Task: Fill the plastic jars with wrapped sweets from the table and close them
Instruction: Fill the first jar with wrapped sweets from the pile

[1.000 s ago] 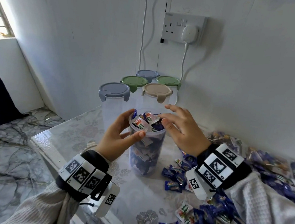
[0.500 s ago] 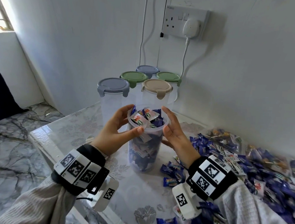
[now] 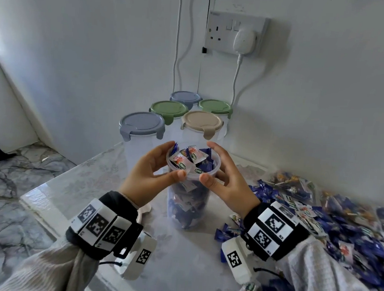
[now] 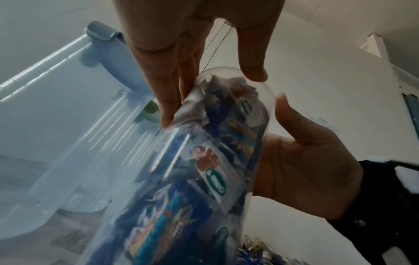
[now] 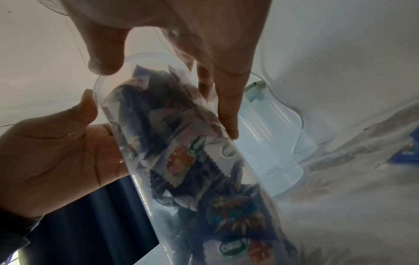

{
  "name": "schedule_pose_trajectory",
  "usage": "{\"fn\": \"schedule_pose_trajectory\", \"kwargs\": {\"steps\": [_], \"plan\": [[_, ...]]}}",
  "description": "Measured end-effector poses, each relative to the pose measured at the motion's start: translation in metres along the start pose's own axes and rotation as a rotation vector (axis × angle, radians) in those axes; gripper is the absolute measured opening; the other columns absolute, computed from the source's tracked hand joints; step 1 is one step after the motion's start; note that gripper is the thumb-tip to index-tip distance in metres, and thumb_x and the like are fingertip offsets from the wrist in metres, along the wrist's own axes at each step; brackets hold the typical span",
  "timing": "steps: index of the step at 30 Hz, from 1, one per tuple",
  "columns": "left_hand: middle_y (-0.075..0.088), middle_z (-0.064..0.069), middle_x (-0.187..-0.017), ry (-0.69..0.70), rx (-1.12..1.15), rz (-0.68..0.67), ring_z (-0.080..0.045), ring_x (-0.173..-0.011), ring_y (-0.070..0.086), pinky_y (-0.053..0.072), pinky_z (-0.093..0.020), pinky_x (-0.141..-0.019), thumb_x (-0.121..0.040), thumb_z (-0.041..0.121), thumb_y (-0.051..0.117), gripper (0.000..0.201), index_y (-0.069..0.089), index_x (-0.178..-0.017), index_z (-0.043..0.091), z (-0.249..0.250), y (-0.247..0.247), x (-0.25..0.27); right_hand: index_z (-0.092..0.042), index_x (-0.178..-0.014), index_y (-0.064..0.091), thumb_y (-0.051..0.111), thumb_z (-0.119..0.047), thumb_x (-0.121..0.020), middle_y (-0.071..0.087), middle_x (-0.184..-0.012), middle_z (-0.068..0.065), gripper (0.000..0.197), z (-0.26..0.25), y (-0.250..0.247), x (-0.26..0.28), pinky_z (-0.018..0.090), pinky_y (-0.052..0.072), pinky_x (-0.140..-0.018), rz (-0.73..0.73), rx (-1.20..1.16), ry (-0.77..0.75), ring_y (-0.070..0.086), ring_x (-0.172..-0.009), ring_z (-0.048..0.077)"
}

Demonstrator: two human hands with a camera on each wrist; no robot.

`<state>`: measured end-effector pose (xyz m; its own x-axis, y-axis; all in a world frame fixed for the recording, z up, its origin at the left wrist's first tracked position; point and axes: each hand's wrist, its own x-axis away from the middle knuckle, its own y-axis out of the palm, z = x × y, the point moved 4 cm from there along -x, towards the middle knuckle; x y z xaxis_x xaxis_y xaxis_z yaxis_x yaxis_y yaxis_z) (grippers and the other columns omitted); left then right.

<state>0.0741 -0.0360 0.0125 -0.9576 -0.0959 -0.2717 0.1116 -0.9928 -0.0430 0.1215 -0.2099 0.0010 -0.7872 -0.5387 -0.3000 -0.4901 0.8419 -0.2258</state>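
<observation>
- The open jar [image 3: 189, 191] stands upright on the table [image 3: 96, 174], long axis vertical, mouth pointing up, in front of five lidded jars [image 3: 142, 127] grouped by the wall.
- It is packed with wrapped sweets [image 3: 188, 160] that heap a little above the rim; filling looks finished for this one.
- The left hand [image 3: 148, 176] curls round the rim from its side, thumb on the near edge and fingers on the far edge.
- The right hand [image 3: 225, 184] mirrors it, thumb on the near rim and fingers wrapped round the far side, so both hands are grasping the jar's top.
- The step appears to be steadying or settling the full jar before closing.
- Next move calls for a lid, and for the top sweets to be pressed below the rim so the lid can seat. I cannot make out a loose lid here; a pale shape by the left wrist may be one.
- Loose sweets [image 3: 340, 228] lie spread over the table on the right.
</observation>
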Motion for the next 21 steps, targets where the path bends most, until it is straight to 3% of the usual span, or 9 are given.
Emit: {"fn": "schedule_pose_trajectory", "kwargs": {"steps": [2, 4, 6, 8, 11, 14, 17, 19, 21], "plan": [[0.062, 0.013, -0.114, 0.003, 0.014, 0.025, 0.001, -0.105, 0.061, 0.05, -0.014, -0.08, -0.037, 0.06, 0.085, 0.093, 0.051, -0.117, 0.029, -0.002, -0.004, -0.007, -0.048, -0.132, 0.034, 0.066, -0.048, -0.074, 0.044, -0.145, 0.001, 0.066, 0.001, 0.0, -0.009, 0.043, 0.041, -0.107, 0.017, 0.003, 0.012, 0.05, -0.127, 0.012], [0.062, 0.012, -0.111, 0.012, 0.02, 0.051, 0.003, -0.099, 0.063, 0.049, -0.011, -0.075, -0.054, 0.032, 0.088, 0.082, 0.051, -0.126, 0.015, -0.003, -0.006, -0.014, -0.047, -0.132, 0.034, 0.066, -0.045, -0.076, 0.044, -0.145, 0.001, 0.064, 0.002, 0.002, -0.018, 0.043, 0.04, -0.108, 0.024, 0.005, 0.022, 0.05, -0.127, 0.012], [0.062, 0.008, -0.111, 0.012, 0.033, 0.057, 0.001, -0.097, 0.063, 0.049, -0.01, -0.072, -0.066, 0.005, 0.076, 0.07, 0.048, -0.129, 0.007, -0.005, -0.008, -0.019, -0.047, -0.132, 0.033, 0.065, -0.04, -0.079, 0.043, -0.145, 0.001, 0.062, 0.003, 0.004, -0.025, 0.044, 0.04, -0.108, 0.02, 0.003, 0.035, 0.049, -0.128, 0.012], [0.061, 0.004, -0.114, 0.024, 0.048, 0.064, -0.004, -0.102, 0.06, 0.049, -0.009, -0.072, -0.07, -0.004, 0.07, 0.065, 0.047, -0.13, 0.007, -0.006, -0.011, -0.023, -0.048, -0.131, 0.034, 0.065, -0.042, -0.078, 0.044, -0.145, 0.0, 0.062, 0.005, 0.005, -0.03, 0.044, 0.039, -0.108, 0.02, -0.006, 0.041, 0.05, -0.127, 0.012], [0.06, 0.004, -0.117, 0.039, 0.062, 0.06, -0.006, -0.105, 0.06, 0.049, -0.009, -0.074, -0.068, 0.006, 0.07, 0.065, 0.046, -0.128, 0.014, -0.007, -0.012, -0.026, -0.046, -0.131, 0.035, 0.065, -0.049, -0.076, 0.045, -0.143, -0.002, 0.064, 0.007, 0.007, -0.035, 0.043, 0.041, -0.107, 0.034, -0.006, 0.032, 0.051, -0.125, 0.012], [0.059, 0.006, -0.123, 0.044, 0.079, 0.059, -0.003, -0.11, 0.06, 0.049, -0.014, -0.082, -0.066, 0.024, 0.072, 0.066, 0.045, -0.127, 0.023, -0.014, -0.013, -0.022, -0.048, -0.132, 0.034, 0.067, -0.064, -0.071, 0.047, -0.141, -0.007, 0.071, 0.011, 0.008, -0.033, 0.033, 0.046, -0.1, 0.066, 0.004, 0.025, 0.054, -0.121, 0.011], [0.057, 0.012, -0.13, 0.018, -0.011, 0.017, -0.001, -0.12, 0.052, 0.046, -0.019, -0.093, -0.06, 0.047, 0.081, 0.089, 0.036, -0.136, 0.037, -0.024, -0.015, -0.011, -0.057, -0.135, 0.027, 0.061, -0.078, -0.065, 0.039, -0.146, -0.015, 0.082, 0.019, 0.011, -0.025, 0.033, 0.046, -0.1, 0.075, 0.01, 0.043, 0.052, -0.124, 0.012], [0.051, 0.021, -0.133, 0.018, -0.085, 0.005, 0.007, -0.121, 0.047, 0.044, -0.013, -0.09, -0.061, 0.037, 0.082, 0.094, 0.027, -0.136, 0.048, -0.026, -0.012, -0.004, -0.06, -0.136, 0.022, 0.058, -0.08, -0.065, 0.039, -0.145, -0.02, 0.082, 0.021, 0.014, -0.022, 0.037, 0.046, -0.102, 0.078, -0.001, 0.038, 0.049, -0.127, 0.009], [0.051, 0.028, -0.129, 0.049, -0.105, 0.048, 0.008, -0.119, 0.048, 0.045, -0.008, -0.086, -0.066, 0.014, 0.081, 0.092, 0.029, -0.132, 0.05, -0.027, -0.009, -0.002, -0.059, -0.136, 0.024, 0.055, -0.081, -0.066, 0.045, -0.135, -0.032, 0.08, 0.021, 0.015, -0.023, 0.037, 0.047, -0.1, 0.107, -0.009, 0.035, 0.051, -0.123, 0.002]]}}
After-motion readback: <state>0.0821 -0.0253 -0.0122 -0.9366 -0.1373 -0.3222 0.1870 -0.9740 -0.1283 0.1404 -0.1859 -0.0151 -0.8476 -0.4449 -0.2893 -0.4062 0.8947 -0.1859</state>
